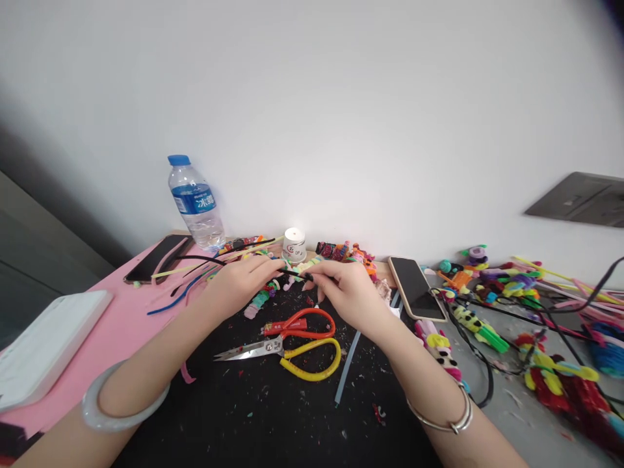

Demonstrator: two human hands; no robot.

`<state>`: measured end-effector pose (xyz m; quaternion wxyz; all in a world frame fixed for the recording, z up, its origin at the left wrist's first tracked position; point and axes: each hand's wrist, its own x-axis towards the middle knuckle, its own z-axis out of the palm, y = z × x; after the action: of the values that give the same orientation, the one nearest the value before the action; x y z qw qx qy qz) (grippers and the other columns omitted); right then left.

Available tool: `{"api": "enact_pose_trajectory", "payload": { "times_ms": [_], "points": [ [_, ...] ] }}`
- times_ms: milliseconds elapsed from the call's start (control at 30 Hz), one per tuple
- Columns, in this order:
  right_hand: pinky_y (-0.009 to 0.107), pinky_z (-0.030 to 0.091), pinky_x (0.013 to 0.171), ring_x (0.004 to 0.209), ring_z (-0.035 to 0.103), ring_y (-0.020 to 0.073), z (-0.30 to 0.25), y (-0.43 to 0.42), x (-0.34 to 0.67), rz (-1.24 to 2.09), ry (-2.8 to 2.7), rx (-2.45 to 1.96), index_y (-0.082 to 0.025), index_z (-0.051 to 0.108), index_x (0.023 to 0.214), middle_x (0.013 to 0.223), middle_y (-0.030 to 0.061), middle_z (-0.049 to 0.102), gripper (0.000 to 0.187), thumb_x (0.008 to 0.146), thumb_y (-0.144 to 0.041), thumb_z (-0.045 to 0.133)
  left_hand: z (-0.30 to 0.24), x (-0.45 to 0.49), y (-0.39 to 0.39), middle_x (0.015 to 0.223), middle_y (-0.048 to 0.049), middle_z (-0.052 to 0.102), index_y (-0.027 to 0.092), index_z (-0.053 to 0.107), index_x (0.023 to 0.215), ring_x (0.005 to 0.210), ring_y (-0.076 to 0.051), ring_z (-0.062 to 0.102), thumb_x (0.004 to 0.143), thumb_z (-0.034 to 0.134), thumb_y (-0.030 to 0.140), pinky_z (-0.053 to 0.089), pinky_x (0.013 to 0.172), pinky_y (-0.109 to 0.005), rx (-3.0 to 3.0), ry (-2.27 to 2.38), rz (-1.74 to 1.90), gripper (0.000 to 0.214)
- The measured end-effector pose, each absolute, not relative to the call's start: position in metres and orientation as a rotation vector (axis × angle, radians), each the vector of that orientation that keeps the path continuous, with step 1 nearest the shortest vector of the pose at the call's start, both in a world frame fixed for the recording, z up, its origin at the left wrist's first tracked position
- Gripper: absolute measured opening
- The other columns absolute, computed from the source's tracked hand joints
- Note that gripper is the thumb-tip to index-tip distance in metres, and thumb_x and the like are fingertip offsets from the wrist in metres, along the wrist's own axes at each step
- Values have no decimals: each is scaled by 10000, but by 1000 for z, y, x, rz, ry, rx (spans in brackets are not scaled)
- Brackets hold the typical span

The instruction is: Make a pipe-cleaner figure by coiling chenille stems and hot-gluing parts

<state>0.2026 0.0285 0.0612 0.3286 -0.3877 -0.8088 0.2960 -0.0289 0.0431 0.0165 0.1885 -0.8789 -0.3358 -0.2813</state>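
Between my two hands stretches a black pipe cleaner [292,273], its far end trailing out to the left behind my left hand [244,284]. The fingers of that hand are closed on the strand. My right hand [344,290] pinches the other end, where a small dark bit shows at the fingertips; its shape is too small to make out. Just below the hands lie open-bladed scissors [248,350] with one red and one yellow handle. A small red printed item [288,326] rests behind their handles. To the right is a translucent bluish stick [347,369].
Behind the hands stands an upturned paper cup [294,247]. A water bottle [197,208] leans by the wall, near a dark phone [158,260]. Another phone [416,289] lies right, beside several colourful pipe-cleaner figures [480,328] and cables. A white box [53,344] sits left.
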Motion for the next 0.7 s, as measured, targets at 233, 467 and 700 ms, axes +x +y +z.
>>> {"api": "enact_pose_trajectory", "payload": {
  "times_ms": [233, 467, 700],
  "points": [
    [197, 454, 476, 485, 591, 86, 86, 44, 243, 948, -2001, -1265, -148, 598, 665, 614, 22, 663, 263, 873, -173, 438, 8, -49, 52, 904, -93, 656, 154, 645, 935, 852, -211, 594, 927, 384, 181, 482, 750, -324, -2500, -1112, -810, 263],
    [191, 464, 426, 440, 587, 89, 109, 47, 289, 951, -1788, -1442, -148, 602, 667, 590, 37, 665, 201, 836, -206, 509, 6, -62, 59, 752, -84, 619, 154, 670, 902, 719, -228, 542, 939, 316, 228, 440, 640, -339, -2455, -1316, -714, 363],
    [217, 520, 517, 515, 625, 105, 114, 48, 313, 816, -1741, -1509, -138, 628, 655, 624, 70, 692, 210, 821, -233, 541, 5, -65, 60, 857, -120, 612, 151, 640, 1022, 837, -282, 550, 925, 335, 261, 442, 750, -406, -2233, -1505, -598, 338]
  ]
}}
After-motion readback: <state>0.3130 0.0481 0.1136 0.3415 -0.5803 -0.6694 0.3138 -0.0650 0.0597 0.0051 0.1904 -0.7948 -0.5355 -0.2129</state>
